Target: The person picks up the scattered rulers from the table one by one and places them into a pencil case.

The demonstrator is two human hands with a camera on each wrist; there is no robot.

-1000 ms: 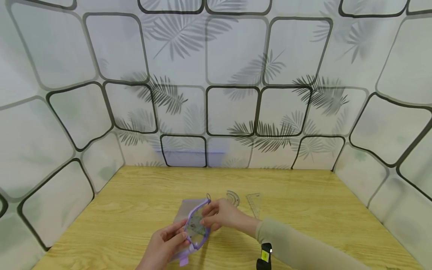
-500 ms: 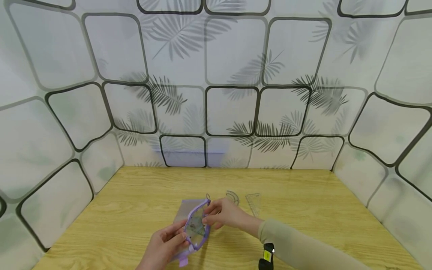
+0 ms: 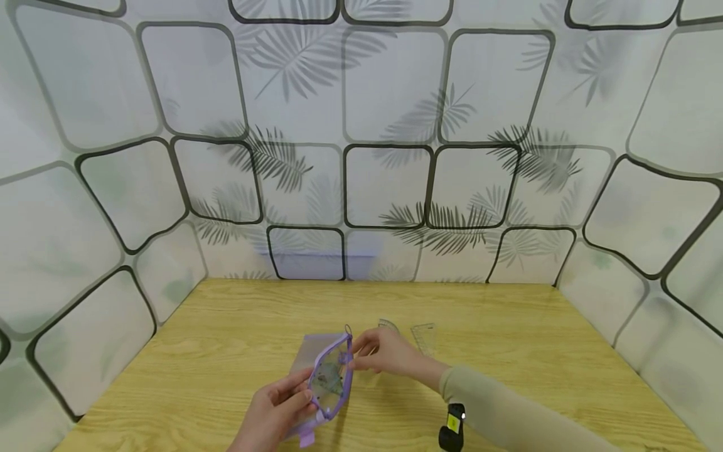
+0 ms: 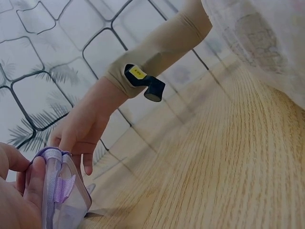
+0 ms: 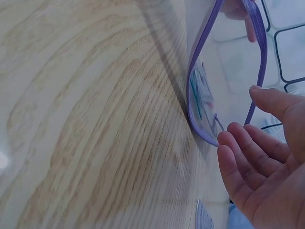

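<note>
A see-through zip pouch (image 3: 316, 348) with purple edging lies on the table, its mouth spread wide. My left hand (image 3: 273, 408) grips the near left rim between thumb and fingers, as the left wrist view also shows with the pouch's side (image 4: 71, 205). Inside, several flat items (image 5: 202, 93) show, one green; their kinds are hard to make out. My right hand (image 3: 390, 353) is at the right rim. Its thumb and loosely bent fingers (image 5: 257, 157) stand apart in the right wrist view, with nothing seen between them; contact with the rim is unclear.
Behind my right hand lie a clear protractor (image 3: 388, 324) and a clear set square (image 3: 425, 338). The wood-grain table (image 3: 198, 364) is bounded by patterned curtains (image 3: 390, 188) at the back and sides. A small dark device (image 3: 452, 427) sits on my right wrist.
My right hand has drawn back to the right, from over the pouch's mouth to its right rim. The left hand and pouch have stayed in place.
</note>
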